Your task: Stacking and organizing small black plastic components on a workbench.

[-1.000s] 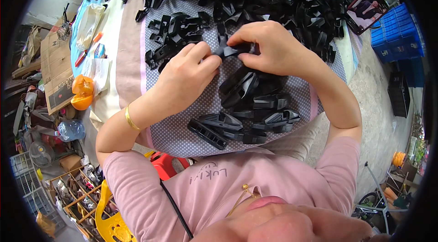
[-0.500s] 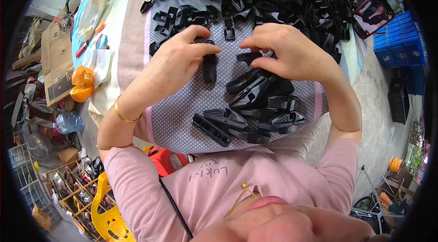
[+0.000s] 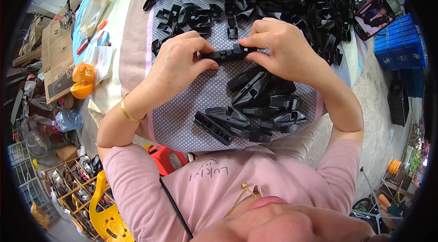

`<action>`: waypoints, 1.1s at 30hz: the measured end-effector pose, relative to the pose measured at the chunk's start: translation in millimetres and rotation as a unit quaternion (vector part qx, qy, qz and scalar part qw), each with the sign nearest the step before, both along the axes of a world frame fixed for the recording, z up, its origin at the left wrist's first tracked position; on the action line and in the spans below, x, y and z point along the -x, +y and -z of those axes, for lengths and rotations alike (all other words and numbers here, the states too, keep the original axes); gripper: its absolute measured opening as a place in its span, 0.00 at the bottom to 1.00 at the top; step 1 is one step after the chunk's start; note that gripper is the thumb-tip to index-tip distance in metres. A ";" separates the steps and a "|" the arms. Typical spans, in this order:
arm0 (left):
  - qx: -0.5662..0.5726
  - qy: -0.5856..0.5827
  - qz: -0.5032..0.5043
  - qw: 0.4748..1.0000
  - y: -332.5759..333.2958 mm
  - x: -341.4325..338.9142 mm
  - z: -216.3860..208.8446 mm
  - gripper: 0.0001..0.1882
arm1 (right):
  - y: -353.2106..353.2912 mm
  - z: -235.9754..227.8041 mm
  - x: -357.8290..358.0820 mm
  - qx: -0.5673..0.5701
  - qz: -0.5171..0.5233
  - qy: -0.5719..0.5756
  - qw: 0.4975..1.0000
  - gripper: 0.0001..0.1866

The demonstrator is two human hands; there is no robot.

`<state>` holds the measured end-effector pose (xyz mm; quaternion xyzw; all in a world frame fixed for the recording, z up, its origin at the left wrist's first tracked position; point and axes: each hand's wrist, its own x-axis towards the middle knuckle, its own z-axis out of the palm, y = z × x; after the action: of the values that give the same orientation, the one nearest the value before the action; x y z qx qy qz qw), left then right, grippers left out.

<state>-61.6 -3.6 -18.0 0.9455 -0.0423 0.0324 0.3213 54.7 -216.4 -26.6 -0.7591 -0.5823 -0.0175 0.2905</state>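
Observation:
Between my hands a long black plastic part lies crosswise just over the dotted grey cloth. My left hand pinches its left end between thumb and fingers. At the other end, my right hand grips a smaller black plastic piece that touches the long part; whether the two are joined I cannot tell. Nearer to me lies a loose heap of assembled-looking black parts. One single black piece rests just beyond my hands, beside a small cluster of black pieces.
A large pile of black plastic pieces covers the far side of the table. At the left lie a peeled orange, a red pen and plastic bags. A phone stands at the right, near blue crates.
My hands have come together. The long part in my left hand has turned from upright to crosswise, and the piece in my right hand has moved left against its end.

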 end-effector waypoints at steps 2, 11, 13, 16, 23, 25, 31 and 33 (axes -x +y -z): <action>-0.017 -0.019 0.015 1.000 1.8 -1.3 2.0 0.11 | 0.0 0.7 -1.3 0.010 -0.002 -0.004 1.000 0.14; 0.037 -0.019 0.050 0.998 -5.4 -5.9 9.3 0.11 | 12.8 6.4 0.5 -0.011 -0.048 0.027 0.998 0.14; 0.072 -0.042 0.043 0.996 -2.5 -4.5 15.1 0.11 | 12.2 5.9 -3.3 -0.011 -0.043 0.016 0.999 0.13; 0.031 -0.088 0.045 0.995 -8.2 8.2 21.5 0.12 | 2.2 -4.2 -7.4 -0.025 -0.065 0.129 0.989 0.12; 0.039 -0.097 0.157 0.982 -29.2 34.0 19.0 0.41 | -52.5 2.6 56.4 -0.025 -0.007 -0.040 0.999 0.37; 0.051 -0.075 0.177 0.980 -44.9 45.0 16.9 0.45 | -58.1 8.1 78.5 0.003 0.004 -0.050 0.999 0.40; 0.061 -0.091 0.119 0.987 -88.0 63.5 25.4 0.40 | -78.5 13.2 99.9 -0.053 0.044 -0.072 0.995 0.35; 0.057 -0.107 0.119 0.985 -99.5 64.4 29.6 0.40 | -87.8 10.8 107.3 -0.049 0.061 -0.055 0.995 0.36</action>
<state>-126.0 -103.1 -47.5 0.9049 -0.1866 0.0974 0.3700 -52.6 -304.1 -37.4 -0.7758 -0.5486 -0.1050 0.2935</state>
